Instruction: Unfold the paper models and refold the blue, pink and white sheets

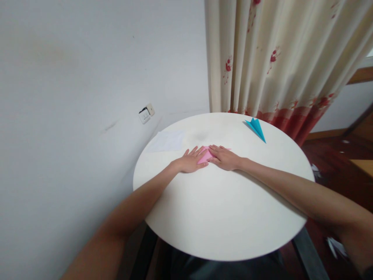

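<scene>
A folded piece of pink paper lies flat on the round white table, partly covered by both hands. My left hand rests palm down on its left side, fingers spread. From the right, my right hand presses flat on the other side, fingers stretched out and pointing left. A pink tip shows just beyond the right hand's fingers. Much of the paper's shape is hidden under the hands.
A blue paper plane lies near the table's back right edge. White sheets are at the back left. Behind the table are a wall with a socket and a flowered curtain.
</scene>
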Tool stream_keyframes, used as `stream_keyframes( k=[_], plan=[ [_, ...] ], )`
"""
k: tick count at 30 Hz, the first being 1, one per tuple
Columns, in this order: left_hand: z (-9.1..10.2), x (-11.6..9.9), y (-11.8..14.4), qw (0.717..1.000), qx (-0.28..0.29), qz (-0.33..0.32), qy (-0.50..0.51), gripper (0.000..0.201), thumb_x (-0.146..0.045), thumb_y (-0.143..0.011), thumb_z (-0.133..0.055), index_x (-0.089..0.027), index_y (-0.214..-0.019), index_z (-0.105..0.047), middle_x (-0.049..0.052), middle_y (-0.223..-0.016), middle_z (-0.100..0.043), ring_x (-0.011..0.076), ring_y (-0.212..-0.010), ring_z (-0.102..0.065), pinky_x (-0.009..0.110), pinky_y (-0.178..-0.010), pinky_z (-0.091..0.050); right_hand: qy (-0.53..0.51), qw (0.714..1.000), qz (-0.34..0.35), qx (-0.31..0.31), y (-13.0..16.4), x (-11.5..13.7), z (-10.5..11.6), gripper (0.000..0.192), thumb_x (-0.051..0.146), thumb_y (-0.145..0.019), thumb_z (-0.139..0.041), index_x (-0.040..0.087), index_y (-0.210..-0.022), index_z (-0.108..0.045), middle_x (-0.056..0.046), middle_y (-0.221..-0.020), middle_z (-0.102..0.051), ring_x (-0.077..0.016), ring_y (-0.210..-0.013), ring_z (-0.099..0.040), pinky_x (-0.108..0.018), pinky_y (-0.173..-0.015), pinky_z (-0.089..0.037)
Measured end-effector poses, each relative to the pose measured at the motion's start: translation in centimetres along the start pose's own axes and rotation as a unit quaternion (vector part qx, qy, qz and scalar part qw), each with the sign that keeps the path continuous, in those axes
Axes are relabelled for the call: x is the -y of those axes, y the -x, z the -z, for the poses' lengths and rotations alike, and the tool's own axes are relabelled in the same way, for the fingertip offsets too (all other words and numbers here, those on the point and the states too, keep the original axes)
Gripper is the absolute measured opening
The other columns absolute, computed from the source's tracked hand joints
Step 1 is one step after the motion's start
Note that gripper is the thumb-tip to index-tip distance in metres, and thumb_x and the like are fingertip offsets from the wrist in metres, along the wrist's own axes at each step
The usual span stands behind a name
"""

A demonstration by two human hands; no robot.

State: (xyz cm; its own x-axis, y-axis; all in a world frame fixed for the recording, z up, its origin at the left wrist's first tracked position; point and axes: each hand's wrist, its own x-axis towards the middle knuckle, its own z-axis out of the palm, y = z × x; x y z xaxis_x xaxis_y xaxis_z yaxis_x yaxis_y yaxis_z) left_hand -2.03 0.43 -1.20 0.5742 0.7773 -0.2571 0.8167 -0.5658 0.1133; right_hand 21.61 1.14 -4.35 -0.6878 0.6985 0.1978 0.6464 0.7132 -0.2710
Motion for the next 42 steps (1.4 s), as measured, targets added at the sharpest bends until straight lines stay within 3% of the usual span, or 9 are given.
stream_keyframes(
  k=[6, 14, 20, 26, 36, 42],
  plan=[
    [-0.3, -0.4, 0.1, 1.000, -0.018, 0.005, -0.004, 0.091, -0.077, -0.096, -0.024, -0.022, -0.164, 0.002, 0.007, -0.170, 0.006, 0.0321, -0.157, 0.006, 0.061, -0.124, -0.004, 0.005, 1.000, -0.004, 0.000, 0.0, 0.0, 0.1, 0.079, 0.062, -0.104, -0.025, 0.004, -0.157, -0.034, -0.024, -0.161, -0.030, -0.0348, -0.152, -0.027, -0.057, -0.121, -0.025],
    [-0.3, -1.3, -0.2, 0.997, -0.073, 0.011, 0.018, 0.082, -0.071, -0.100, -0.020, -0.022, -0.164, -0.006, 0.010, -0.170, -0.004, 0.0285, -0.158, -0.003, 0.061, -0.123, -0.008, 0.000, 1.000, -0.015, -0.007, 0.1, 0.0, 0.2, 0.076, 0.061, -0.104, -0.027, 0.008, -0.158, -0.034, -0.022, -0.162, -0.031, -0.0338, -0.152, -0.026, -0.056, -0.122, -0.024],
    [-0.6, -0.8, -0.6, 0.992, -0.124, -0.016, 0.019, 0.074, -0.064, -0.103, -0.025, -0.021, -0.163, -0.014, 0.010, -0.169, -0.017, 0.0264, -0.157, -0.015, 0.050, -0.124, -0.019, -0.006, 0.999, -0.009, -0.032, -0.1, -0.3, -0.3, 0.074, 0.061, -0.103, -0.032, 0.012, -0.158, -0.034, -0.020, -0.160, -0.037, -0.0339, -0.149, -0.033, -0.055, -0.120, -0.029],
    [-0.5, -0.9, -0.8, 0.989, -0.147, -0.020, 0.003, 0.067, -0.057, -0.104, -0.031, -0.020, -0.160, -0.024, 0.010, -0.166, -0.028, 0.0272, -0.153, -0.027, 0.044, -0.123, -0.023, 0.002, 0.998, -0.001, -0.066, -0.3, -0.8, -0.7, 0.070, 0.059, -0.102, -0.039, 0.012, -0.153, -0.043, -0.020, -0.155, -0.045, -0.0337, -0.145, -0.040, -0.052, -0.119, -0.033],
    [-0.3, -1.3, -0.5, 0.988, -0.155, -0.023, 0.002, 0.072, -0.063, -0.103, -0.031, -0.018, -0.159, -0.026, 0.011, -0.166, -0.029, 0.0259, -0.153, -0.027, 0.042, -0.123, -0.024, -0.008, 0.995, 0.039, -0.086, -0.3, -0.2, 0.2, 0.045, 0.035, -0.100, -0.050, 0.012, -0.137, -0.061, -0.018, -0.143, -0.059, -0.0319, -0.137, -0.051, -0.049, -0.114, -0.039],
    [-0.5, -1.0, -1.0, 0.981, -0.186, -0.051, -0.002, 0.055, -0.050, -0.107, -0.032, -0.019, -0.151, -0.040, 0.009, -0.159, -0.043, 0.0219, -0.147, -0.039, 0.036, -0.119, -0.032, -0.034, 0.995, 0.038, -0.089, -0.2, 0.4, 0.8, 0.034, 0.030, -0.098, -0.053, 0.017, -0.125, -0.068, -0.013, -0.126, -0.070, -0.0295, -0.121, -0.061, -0.042, -0.103, -0.046]
  ],
)
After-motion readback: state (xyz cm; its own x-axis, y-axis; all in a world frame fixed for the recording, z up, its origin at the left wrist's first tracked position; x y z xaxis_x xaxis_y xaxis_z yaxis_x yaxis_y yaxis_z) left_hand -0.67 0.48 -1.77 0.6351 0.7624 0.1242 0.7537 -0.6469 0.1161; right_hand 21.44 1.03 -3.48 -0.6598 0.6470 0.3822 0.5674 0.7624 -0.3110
